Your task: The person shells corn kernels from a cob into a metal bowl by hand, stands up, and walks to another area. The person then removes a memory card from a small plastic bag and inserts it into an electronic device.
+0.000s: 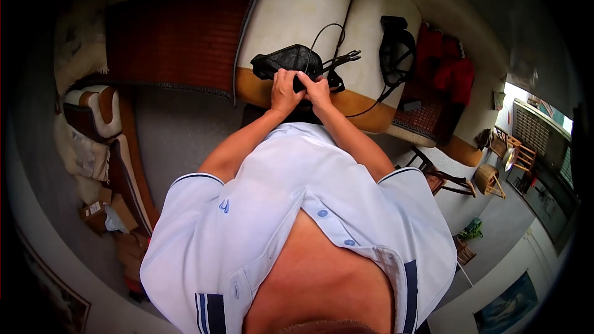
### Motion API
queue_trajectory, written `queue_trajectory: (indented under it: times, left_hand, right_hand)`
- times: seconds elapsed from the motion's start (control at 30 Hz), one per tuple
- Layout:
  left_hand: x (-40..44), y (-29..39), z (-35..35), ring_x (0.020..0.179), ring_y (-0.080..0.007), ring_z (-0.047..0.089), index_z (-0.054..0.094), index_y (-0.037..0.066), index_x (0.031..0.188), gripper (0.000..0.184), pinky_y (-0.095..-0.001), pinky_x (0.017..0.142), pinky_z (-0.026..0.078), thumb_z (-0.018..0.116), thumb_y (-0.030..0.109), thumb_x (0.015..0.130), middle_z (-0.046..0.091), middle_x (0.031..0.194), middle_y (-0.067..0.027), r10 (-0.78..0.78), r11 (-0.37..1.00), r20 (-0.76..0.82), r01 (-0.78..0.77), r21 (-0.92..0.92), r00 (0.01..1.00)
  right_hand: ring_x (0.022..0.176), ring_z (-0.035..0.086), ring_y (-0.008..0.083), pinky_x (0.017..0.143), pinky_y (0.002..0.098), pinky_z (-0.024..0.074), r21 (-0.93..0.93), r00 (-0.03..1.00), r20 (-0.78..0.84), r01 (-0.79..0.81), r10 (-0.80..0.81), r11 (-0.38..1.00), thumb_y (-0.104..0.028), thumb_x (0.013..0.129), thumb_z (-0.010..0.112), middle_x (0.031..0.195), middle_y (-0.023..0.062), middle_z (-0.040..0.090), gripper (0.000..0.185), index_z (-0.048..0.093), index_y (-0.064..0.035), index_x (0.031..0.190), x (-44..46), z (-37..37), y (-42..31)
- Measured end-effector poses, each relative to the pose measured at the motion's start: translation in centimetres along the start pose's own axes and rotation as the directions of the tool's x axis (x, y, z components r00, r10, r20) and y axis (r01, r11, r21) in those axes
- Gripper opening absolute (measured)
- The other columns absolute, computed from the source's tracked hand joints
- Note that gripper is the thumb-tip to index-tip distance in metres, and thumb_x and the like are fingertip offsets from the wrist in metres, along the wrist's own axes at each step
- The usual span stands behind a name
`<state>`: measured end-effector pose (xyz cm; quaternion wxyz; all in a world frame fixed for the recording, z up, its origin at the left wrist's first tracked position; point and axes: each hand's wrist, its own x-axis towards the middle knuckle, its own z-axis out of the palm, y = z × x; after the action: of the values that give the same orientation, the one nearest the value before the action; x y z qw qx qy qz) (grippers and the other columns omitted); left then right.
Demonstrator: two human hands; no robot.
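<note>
My left hand [284, 92] and my right hand [317, 90] meet at the front edge of the light sofa seat, fingers bent and pressed together. Between them is something small and dark, mostly hidden by the fingers. Just behind my hands lies a black bag [286, 57] with a shiny, creased surface. Black cables [341, 60] rise in a loop and stick out to the right of the bag, close to my right hand. Farther right on the seat rests a black strapped headset-like device [396, 49], a thin cord trailing from it toward me.
A reddish-brown woven mat [173, 37] covers the seat at left. Red cloth [447, 65] lies at the sofa's right end. A dark wooden chair [438, 176] and a woven basket stool [487, 178] stand at right. Cardboard boxes [111, 210] sit at lower left.
</note>
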<state>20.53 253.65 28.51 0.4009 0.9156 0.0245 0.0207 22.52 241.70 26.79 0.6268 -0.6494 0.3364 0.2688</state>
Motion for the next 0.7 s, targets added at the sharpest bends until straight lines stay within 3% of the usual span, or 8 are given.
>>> queue_trajectory:
  times: [0.1, 0.17, 0.33, 0.43, 0.53, 0.6, 0.67, 0.7]
  left_hand:
    - [-0.5, 0.1, -0.1, 0.097, -0.0350, 0.052, 0.057, 0.007, 0.104, 0.049, -0.0416, 0.084, 0.046, 0.081, 0.008, 0.061, 0.053, 0.099, -0.0131, 0.024, 1.000, 0.030, -0.024, -0.005, 0.999]
    - [-1.0, -0.2, 0.1, 0.095, -0.0328, 0.054, 0.059, 0.007, 0.103, 0.046, -0.0400, 0.083, 0.046, 0.080, 0.006, 0.062, 0.054, 0.097, -0.0124, 0.099, 0.993, 0.047, -0.095, -0.074, 0.994]
    - [-0.3, -0.7, 0.1, 0.093, -0.0308, 0.057, 0.062, 0.007, 0.101, 0.041, -0.0381, 0.082, 0.048, 0.082, 0.013, 0.065, 0.057, 0.095, -0.0112, 0.035, 0.985, 0.104, -0.017, -0.172, 0.994]
    - [0.3, -1.7, 0.5, 0.085, -0.0203, 0.063, 0.064, 0.003, 0.106, 0.038, -0.0327, 0.080, 0.050, 0.078, 0.022, 0.077, 0.061, 0.100, -0.0105, -0.178, 0.924, 0.162, 0.222, -0.312, 0.970]
    - [0.4, -2.7, 1.4, 0.092, -0.0235, 0.061, 0.063, 0.002, 0.109, 0.042, -0.0346, 0.085, 0.049, 0.076, 0.029, 0.078, 0.061, 0.102, -0.0145, -0.392, 0.909, 0.113, 0.403, -0.107, 0.913]
    - [0.5, -3.9, 2.5, 0.096, -0.0297, 0.060, 0.062, 0.003, 0.113, 0.049, -0.0373, 0.083, 0.049, 0.076, 0.034, 0.077, 0.058, 0.106, -0.0186, -0.469, 0.863, 0.110, 0.481, -0.156, 0.876]
    - [1.3, -3.0, 1.7, 0.100, -0.0254, 0.059, 0.059, 0.004, 0.120, 0.054, -0.0353, 0.083, 0.049, 0.073, 0.036, 0.080, 0.059, 0.110, -0.0165, -0.507, 0.793, 0.221, 0.551, -0.259, 0.833]
    - [1.7, -1.4, 0.4, 0.102, -0.0235, 0.058, 0.057, 0.004, 0.124, 0.055, -0.0341, 0.082, 0.050, 0.073, 0.036, 0.081, 0.059, 0.113, -0.0153, -0.498, 0.666, 0.404, 0.637, -0.388, 0.767]
  right_hand:
    - [0.076, 0.062, 0.0146, 0.055, 0.0284, 0.0522, 0.056, 0.997, -0.046, 0.060, -0.057, 0.997, -0.033, 0.076, 0.079, 0.097, 0.0086, 0.062, 0.056, 0.055, 0.0043, 0.110, 1.1, -0.3, 0.9]
    - [0.075, 0.062, 0.0142, 0.057, 0.0276, 0.0522, 0.024, 0.995, 0.094, 0.021, -0.023, 0.999, -0.027, 0.074, 0.078, 0.089, 0.0063, 0.064, 0.041, 0.061, 0.0026, 0.097, 0.5, -1.5, -1.0]
    - [0.077, 0.063, 0.0136, 0.060, 0.0253, 0.0507, 0.005, 0.985, 0.164, 0.060, -0.060, 0.998, -0.020, 0.075, 0.077, 0.087, 0.0049, 0.067, 0.028, 0.065, -0.0020, 0.093, 0.2, -4.2, -2.0]
    - [0.077, 0.062, 0.0122, 0.066, 0.0250, 0.0500, -0.097, 0.957, 0.273, 0.131, -0.100, 0.987, -0.013, 0.075, 0.076, 0.092, 0.0052, 0.067, 0.030, 0.063, -0.0026, 0.101, 0.9, -5.5, -1.3]
    - [0.080, 0.063, 0.0141, 0.071, 0.0274, 0.0508, -0.259, 0.939, 0.231, 0.311, -0.254, 0.914, -0.012, 0.074, 0.077, 0.097, 0.0058, 0.066, 0.037, 0.061, -0.0001, 0.105, 2.2, -6.2, 0.9]
    - [0.082, 0.063, 0.0152, 0.073, 0.0285, 0.0511, -0.317, 0.907, 0.204, 0.418, -0.369, 0.851, -0.012, 0.073, 0.076, 0.098, 0.0066, 0.066, 0.041, 0.059, 0.0009, 0.108, 0.8, -6.3, 0.4]
    - [0.085, 0.063, 0.0163, 0.076, 0.0297, 0.0514, -0.376, 0.856, 0.188, 0.516, -0.482, 0.770, -0.012, 0.072, 0.076, 0.098, 0.0075, 0.066, 0.045, 0.057, 0.0018, 0.111, -0.6, -6.5, -0.5]
    - [0.093, 0.064, 0.0234, 0.081, 0.0330, 0.0511, -0.407, 0.852, 0.181, 0.520, -0.492, 0.751, -0.016, 0.070, 0.076, 0.103, 0.0131, 0.066, 0.052, 0.056, 0.0004, 0.115, -1.0, -6.6, -0.8]
